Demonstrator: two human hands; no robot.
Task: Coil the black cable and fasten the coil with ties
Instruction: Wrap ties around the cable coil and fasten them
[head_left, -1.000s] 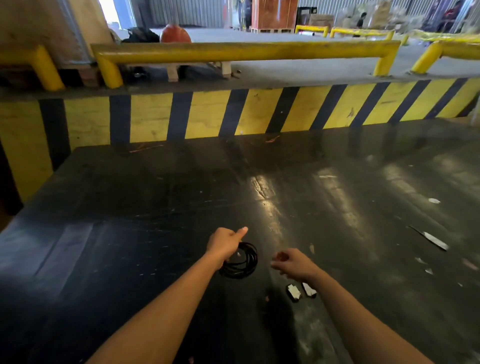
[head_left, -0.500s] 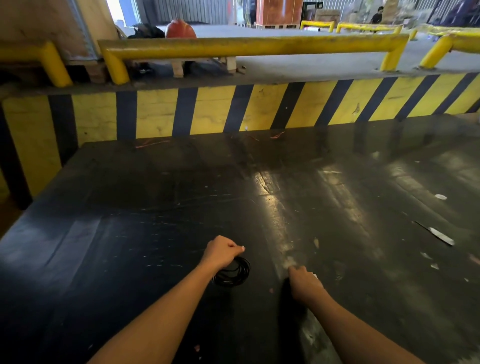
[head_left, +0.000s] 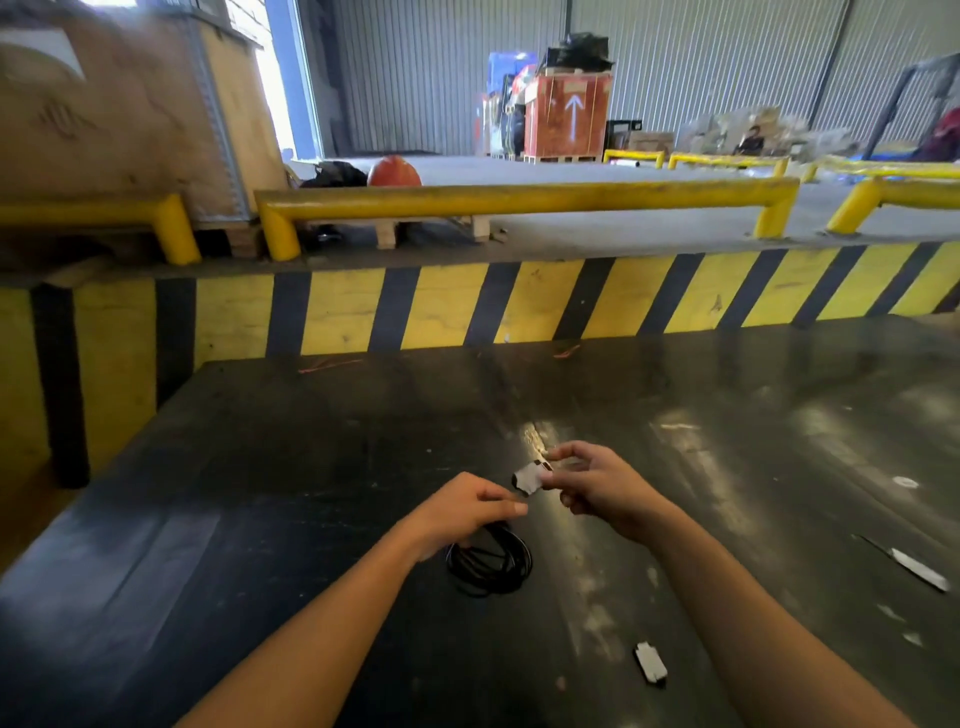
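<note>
The left hand (head_left: 464, 506) is gripping the coiled black cable (head_left: 491, 564) so it cannot unwind, while the right hand (head_left: 597, 491) is pinching a tie (head_left: 529, 478) beside it, ready for fastening.

Beyond the hands, a glossy black worktop (head_left: 311, 467) meets a yellow-black striped barrier (head_left: 467, 306), yellow rails (head_left: 519, 200) and corrugated grey walls (head_left: 415, 73).

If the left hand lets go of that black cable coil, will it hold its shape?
Probably not: the black cable coil hangs in loose, uneven loops from the left hand, with no tie visible on it. It looks thin and floppy, so it would likely spring open. The right hand holds a tie.
</note>
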